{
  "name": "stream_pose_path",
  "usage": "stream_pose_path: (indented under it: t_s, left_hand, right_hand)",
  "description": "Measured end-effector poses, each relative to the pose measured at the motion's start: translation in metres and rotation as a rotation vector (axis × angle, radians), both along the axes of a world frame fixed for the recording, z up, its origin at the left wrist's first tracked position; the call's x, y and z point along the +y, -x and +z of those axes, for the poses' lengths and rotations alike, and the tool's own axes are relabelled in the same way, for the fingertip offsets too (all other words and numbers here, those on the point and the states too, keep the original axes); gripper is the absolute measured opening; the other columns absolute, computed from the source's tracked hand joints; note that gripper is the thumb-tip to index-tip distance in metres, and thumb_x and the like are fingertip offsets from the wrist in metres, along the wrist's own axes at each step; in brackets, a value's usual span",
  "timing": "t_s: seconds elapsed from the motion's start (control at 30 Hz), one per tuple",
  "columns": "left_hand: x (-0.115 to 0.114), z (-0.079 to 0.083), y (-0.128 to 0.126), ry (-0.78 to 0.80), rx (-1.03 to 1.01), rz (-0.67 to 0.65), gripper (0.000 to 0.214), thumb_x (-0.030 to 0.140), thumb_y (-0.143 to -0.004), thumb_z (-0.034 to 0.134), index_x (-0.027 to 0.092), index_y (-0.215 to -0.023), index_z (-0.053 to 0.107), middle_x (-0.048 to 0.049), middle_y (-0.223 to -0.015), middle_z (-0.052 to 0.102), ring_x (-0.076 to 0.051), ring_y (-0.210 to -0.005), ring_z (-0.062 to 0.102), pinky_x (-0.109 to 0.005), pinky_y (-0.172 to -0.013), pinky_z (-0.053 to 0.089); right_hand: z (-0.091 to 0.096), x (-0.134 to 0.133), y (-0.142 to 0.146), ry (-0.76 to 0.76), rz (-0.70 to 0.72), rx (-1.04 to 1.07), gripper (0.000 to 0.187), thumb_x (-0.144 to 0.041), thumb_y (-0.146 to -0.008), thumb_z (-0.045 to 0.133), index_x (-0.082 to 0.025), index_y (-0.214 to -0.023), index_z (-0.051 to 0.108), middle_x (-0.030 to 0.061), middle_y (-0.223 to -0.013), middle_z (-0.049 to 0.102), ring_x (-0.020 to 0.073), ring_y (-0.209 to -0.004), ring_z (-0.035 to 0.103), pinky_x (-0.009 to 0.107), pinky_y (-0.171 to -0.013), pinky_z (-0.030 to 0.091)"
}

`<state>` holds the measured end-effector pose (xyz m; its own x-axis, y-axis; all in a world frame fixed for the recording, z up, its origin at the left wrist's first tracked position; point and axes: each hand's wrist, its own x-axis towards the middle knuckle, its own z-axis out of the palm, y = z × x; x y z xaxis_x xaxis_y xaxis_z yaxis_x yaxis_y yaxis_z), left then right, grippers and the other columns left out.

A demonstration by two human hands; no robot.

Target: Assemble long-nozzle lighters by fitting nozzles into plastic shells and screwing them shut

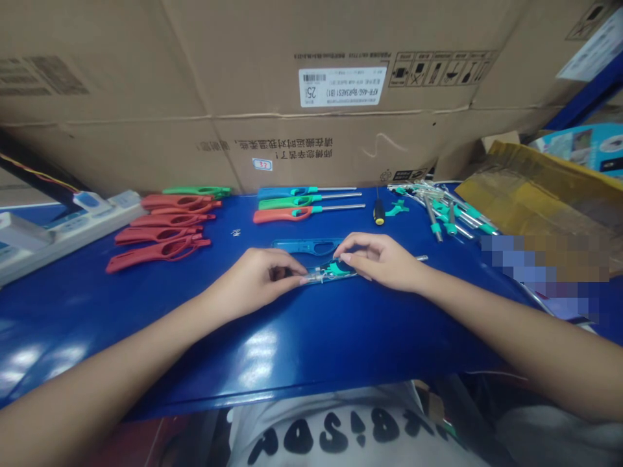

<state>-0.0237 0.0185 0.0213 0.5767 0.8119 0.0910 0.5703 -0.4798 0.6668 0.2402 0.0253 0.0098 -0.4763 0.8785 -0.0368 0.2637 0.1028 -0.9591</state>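
White glare on blue tabletop (341, 344)

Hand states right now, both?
Left hand: closed, pinching the open lighter at its left end.
Right hand: curled at the green part; can't tell whether gripping.

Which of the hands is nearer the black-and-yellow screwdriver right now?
Right. The right hand is on the near side of the screwdriver, not touching it; the left hand is farther away, nearer and to its left.
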Motion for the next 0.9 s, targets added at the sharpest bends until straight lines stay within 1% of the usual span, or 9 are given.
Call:
stream_pose_path:
  t_s: [0.17,0.23,0.3,0.4,0.47,0.53,0.6,0.7,0.9]
  left_hand:
    - [-0.004,0.002,0.0,-0.105,0.053,-0.037,0.022,0.032,-0.092,0.065,0.021,-0.104,0.079,-0.0046,-0.096,0.073,-0.014,-0.071,0.064,-0.024,-0.066,0.049]
    - [-0.006,0.003,0.0,-0.109,0.065,-0.021,0.024,0.033,-0.091,0.066,0.021,-0.109,0.078,-0.0041,-0.096,0.073,-0.013,-0.068,0.063,-0.024,-0.065,0.049]
    - [-0.007,0.004,0.0,-0.103,0.067,-0.019,0.025,0.033,-0.091,0.067,0.021,-0.111,0.077,-0.0033,-0.096,0.074,-0.012,-0.067,0.062,-0.024,-0.065,0.049]
    - [-0.007,0.004,-0.001,-0.1,0.063,-0.044,0.02,0.029,-0.091,0.067,0.022,-0.106,0.078,-0.0027,-0.095,0.073,-0.013,-0.072,0.063,-0.024,-0.067,0.049]
    - [-0.007,0.003,-0.001,-0.103,0.055,-0.05,0.018,0.026,-0.091,0.067,0.022,-0.104,0.079,-0.003,-0.094,0.072,-0.013,-0.073,0.064,-0.025,-0.069,0.049]
    - [-0.006,0.002,-0.002,-0.101,0.045,-0.048,0.017,0.026,-0.091,0.069,0.021,-0.103,0.079,-0.0031,-0.093,0.072,-0.013,-0.074,0.064,-0.025,-0.07,0.05]
    - [-0.004,0.001,-0.001,-0.084,0.031,-0.042,0.016,0.026,-0.09,0.07,0.021,-0.102,0.08,-0.003,-0.093,0.073,-0.013,-0.073,0.064,-0.025,-0.07,0.05]
    - [-0.002,-0.001,0.0,-0.044,-0.003,-0.032,0.015,0.027,-0.09,0.071,0.021,-0.1,0.08,-0.0029,-0.093,0.074,-0.013,-0.074,0.066,-0.025,-0.07,0.05]
    - [0.001,-0.004,0.0,-0.02,-0.054,-0.029,0.015,0.029,-0.09,0.07,0.022,-0.097,0.081,-0.003,-0.091,0.074,-0.014,-0.077,0.068,-0.024,-0.071,0.05]
  right_hand:
    - [-0.001,-0.001,-0.001,-0.016,0.011,-0.008,0.028,-0.041,-0.091,0.063,-0.015,-0.102,0.066,-0.004,-0.067,0.052,0.0065,-0.049,0.041,0.022,-0.045,0.029]
    - [-0.001,-0.001,-0.001,-0.08,0.012,-0.004,0.024,-0.038,-0.093,0.062,-0.015,-0.1,0.067,-0.0011,-0.072,0.057,0.0076,-0.052,0.046,0.023,-0.047,0.034]
    - [0.0,-0.002,-0.001,-0.253,-0.009,-0.012,0.019,-0.033,-0.094,0.06,-0.016,-0.097,0.069,0.0037,-0.084,0.063,0.0106,-0.064,0.055,0.024,-0.054,0.043]
    - [0.0,-0.003,-0.003,-0.632,-0.001,-0.089,0.018,-0.025,-0.095,0.057,-0.02,-0.101,0.073,0.0084,-0.104,0.067,0.0162,-0.086,0.062,0.029,-0.071,0.052]
    - [0.0,-0.004,-0.004,-0.83,0.094,-0.198,0.023,-0.021,-0.095,0.057,-0.021,-0.112,0.073,0.0102,-0.117,0.066,0.0204,-0.101,0.061,0.037,-0.086,0.053]
    - [-0.001,-0.005,-0.005,-0.934,0.219,-0.34,0.031,-0.022,-0.095,0.057,-0.022,-0.124,0.069,0.0123,-0.135,0.06,0.0255,-0.12,0.055,0.048,-0.102,0.047]
    - [-0.002,-0.006,-0.006,-0.967,0.308,-0.472,0.037,-0.026,-0.096,0.057,-0.022,-0.132,0.065,0.0145,-0.148,0.052,0.0298,-0.131,0.048,0.055,-0.108,0.042]
    - [-0.004,-0.006,-0.007,-0.977,0.367,-0.584,0.042,-0.028,-0.098,0.055,-0.02,-0.138,0.06,0.0177,-0.158,0.041,0.033,-0.14,0.042,0.057,-0.11,0.039]
    - [0.002,-0.01,-0.007,-1.06,0.43,-0.721,0.043,-0.027,-0.098,0.055,-0.014,-0.139,0.059,0.0208,-0.162,0.033,0.0349,-0.137,0.046,0.058,-0.109,0.039]
